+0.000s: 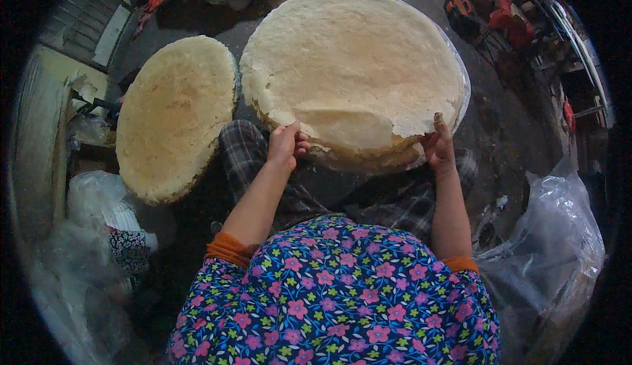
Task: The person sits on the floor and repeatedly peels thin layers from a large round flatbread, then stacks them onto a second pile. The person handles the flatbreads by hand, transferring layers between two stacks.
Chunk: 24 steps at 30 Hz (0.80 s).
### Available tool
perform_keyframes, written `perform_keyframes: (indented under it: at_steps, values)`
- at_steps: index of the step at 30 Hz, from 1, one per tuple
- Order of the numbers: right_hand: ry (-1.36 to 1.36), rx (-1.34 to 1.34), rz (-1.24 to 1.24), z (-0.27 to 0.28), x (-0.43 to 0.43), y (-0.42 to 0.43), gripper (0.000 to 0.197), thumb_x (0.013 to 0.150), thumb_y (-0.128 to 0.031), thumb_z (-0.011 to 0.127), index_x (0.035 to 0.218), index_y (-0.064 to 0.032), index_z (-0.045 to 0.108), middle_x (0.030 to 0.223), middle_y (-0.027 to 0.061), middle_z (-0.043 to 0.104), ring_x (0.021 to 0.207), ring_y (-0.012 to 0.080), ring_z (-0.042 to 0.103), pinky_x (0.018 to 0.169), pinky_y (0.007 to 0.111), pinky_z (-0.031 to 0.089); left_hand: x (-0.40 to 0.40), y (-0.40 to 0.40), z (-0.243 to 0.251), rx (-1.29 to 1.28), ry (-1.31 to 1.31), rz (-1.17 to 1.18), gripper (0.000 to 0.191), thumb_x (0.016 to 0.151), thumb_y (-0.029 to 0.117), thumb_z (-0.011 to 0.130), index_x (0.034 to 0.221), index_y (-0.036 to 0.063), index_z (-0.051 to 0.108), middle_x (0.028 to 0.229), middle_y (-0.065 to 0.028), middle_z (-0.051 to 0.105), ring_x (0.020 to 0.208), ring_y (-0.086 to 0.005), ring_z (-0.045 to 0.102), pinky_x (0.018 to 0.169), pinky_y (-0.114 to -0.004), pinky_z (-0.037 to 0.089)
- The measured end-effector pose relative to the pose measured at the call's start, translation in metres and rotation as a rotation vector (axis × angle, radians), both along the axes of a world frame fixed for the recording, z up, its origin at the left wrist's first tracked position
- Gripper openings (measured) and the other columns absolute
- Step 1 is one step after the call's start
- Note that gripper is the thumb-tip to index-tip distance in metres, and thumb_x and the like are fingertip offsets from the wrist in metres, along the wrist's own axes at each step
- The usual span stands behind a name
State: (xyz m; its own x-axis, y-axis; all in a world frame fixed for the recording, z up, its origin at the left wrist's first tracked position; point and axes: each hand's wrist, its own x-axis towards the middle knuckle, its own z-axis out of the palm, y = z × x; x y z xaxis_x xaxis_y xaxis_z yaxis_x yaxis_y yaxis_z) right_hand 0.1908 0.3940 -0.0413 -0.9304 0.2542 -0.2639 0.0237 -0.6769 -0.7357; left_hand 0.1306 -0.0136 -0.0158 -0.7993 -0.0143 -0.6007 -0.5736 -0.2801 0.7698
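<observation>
A large round, pale yellow slab (345, 64) with a ragged, crumbly rim fills the upper middle, above my knees. I cannot tell what it is made of. A smoother, paler patch (345, 127) lies along its near edge. My left hand (288, 145) pinches the near rim left of this patch, thumb on top and fingers curled. Farther right, my right hand (438, 145) grips the rim with its thumb pointing up over the edge; some fingers are hidden underneath. White sheeting (465, 96) shows along the slab's right edge.
To the left, a second round yellow slab (173, 118) stands close to the first. Clear plastic sheeting (553, 227) is heaped at right, and a plastic bag (96, 192) at lower left. Red items (511, 22) lie among clutter at upper right.
</observation>
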Motion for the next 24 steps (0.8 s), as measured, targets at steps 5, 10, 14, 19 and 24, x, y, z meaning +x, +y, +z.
perform_keyframes:
  at_steps: [5, 10, 14, 19, 24]
  values:
    - [-0.069, 0.142, -0.093, 0.03, -0.004, -0.025, 0.043, 0.095, -0.021, 0.065, 0.132, -0.0031, 0.053, 0.117, 0.0096, 0.066, 0.108, 0.0282, 0.067, 0.087, 0.045, 0.06, 0.004, -0.001, 0.011, -0.008, 0.166, 0.067, 0.019, 0.091, 0.022, 0.067, 0.089, 0.0115, 0.052, 0.07, -0.002, 0.059, 0.051, -0.014, 0.055, 0.046, -0.029, 0.043]
    - [-0.04, 0.183, -0.089, 0.018, -0.003, -0.012, 0.038, 0.094, -0.016, 0.063, 0.128, 0.0008, 0.054, 0.115, 0.0121, 0.066, 0.103, 0.0292, 0.069, 0.086, 0.045, 0.06, 0.005, 0.005, 0.029, 0.011, 0.392, 0.138, 0.016, 0.089, 0.02, 0.068, 0.087, 0.0112, 0.054, 0.074, -0.0002, 0.059, 0.063, -0.0125, 0.058, 0.06, -0.03, 0.05]
    - [-0.041, 0.186, -0.135, 0.012, -0.007, -0.003, 0.033, 0.094, -0.014, 0.062, 0.124, 0.0, 0.058, 0.109, 0.0115, 0.067, 0.098, 0.0276, 0.07, 0.08, 0.043, 0.061, 0.019, 0.013, 0.03, 0.058, 0.419, 0.171, 0.012, 0.091, 0.016, 0.065, 0.093, 0.0078, 0.057, 0.081, -0.0002, 0.059, 0.072, -0.0126, 0.06, 0.07, -0.031, 0.053]
    - [-0.106, 0.157, -0.106, 0.026, -0.003, -0.015, 0.03, 0.095, -0.016, 0.064, 0.121, -0.0021, 0.06, 0.106, 0.0099, 0.068, 0.093, 0.0256, 0.07, 0.077, 0.041, 0.062, 0.018, 0.005, -0.01, 0.307, 0.262, 0.19, 0.016, 0.093, 0.019, 0.066, 0.096, 0.009, 0.053, 0.094, -0.0059, 0.06, 0.075, -0.0188, 0.062, 0.07, -0.038, 0.058]
    - [-0.079, 0.132, -0.128, 0.008, -0.004, 0.001, 0.029, 0.096, -0.018, 0.065, 0.119, -0.001, 0.061, 0.105, 0.0094, 0.069, 0.089, 0.0246, 0.071, 0.075, 0.04, 0.061, -0.006, 0.002, -0.014, 0.325, 0.132, 0.146, 0.019, 0.095, 0.021, 0.067, 0.103, 0.0084, 0.055, 0.093, -0.0075, 0.063, 0.078, -0.0222, 0.066, 0.068, -0.043, 0.061]
